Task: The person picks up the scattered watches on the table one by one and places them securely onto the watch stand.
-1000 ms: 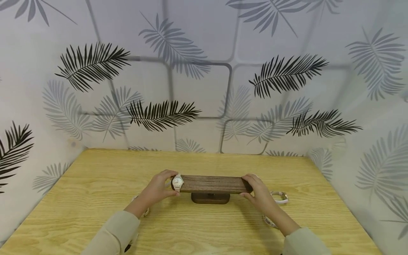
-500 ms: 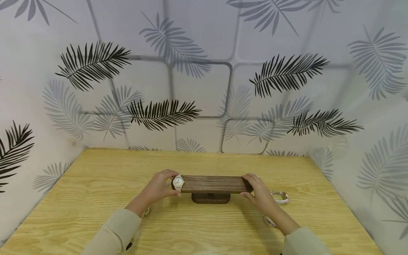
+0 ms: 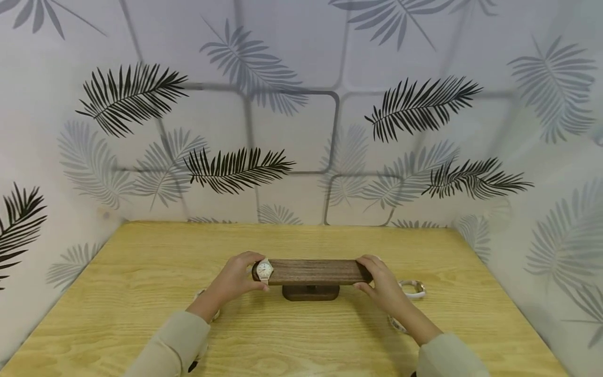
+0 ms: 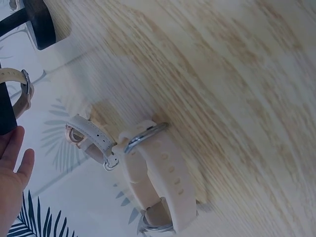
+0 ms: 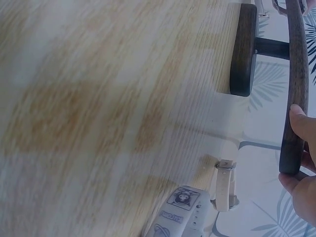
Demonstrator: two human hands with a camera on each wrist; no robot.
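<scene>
A dark wooden watch stand [image 3: 317,272] has a long bar on a short post and a rounded base [image 3: 311,294]. A wristwatch [image 3: 265,270] with a pale dial and cream strap is looped round the bar near its left end. My left hand [image 3: 234,280] pinches this watch, fingers at the bar's top edge and thumb at the lower edge. In the left wrist view the buckled strap [image 4: 14,75] hangs round the dark bar. With thumb and fingers, my right hand [image 3: 385,289] grips the bar's right end, also visible in the right wrist view.
Right of the stand lie a white watch [image 3: 415,295] and another watch [image 3: 397,325], partly behind the right forearm. Pale pink [image 4: 178,182] and white [image 4: 93,134] watches stand on the table near the left forearm. A leaf-patterned cloth [image 3: 301,131] rises behind the table [image 3: 292,241].
The watch and my left hand have slid very slightly right along the bar. My right hand keeps its hold on the bar's end. The head view shifts a little.
</scene>
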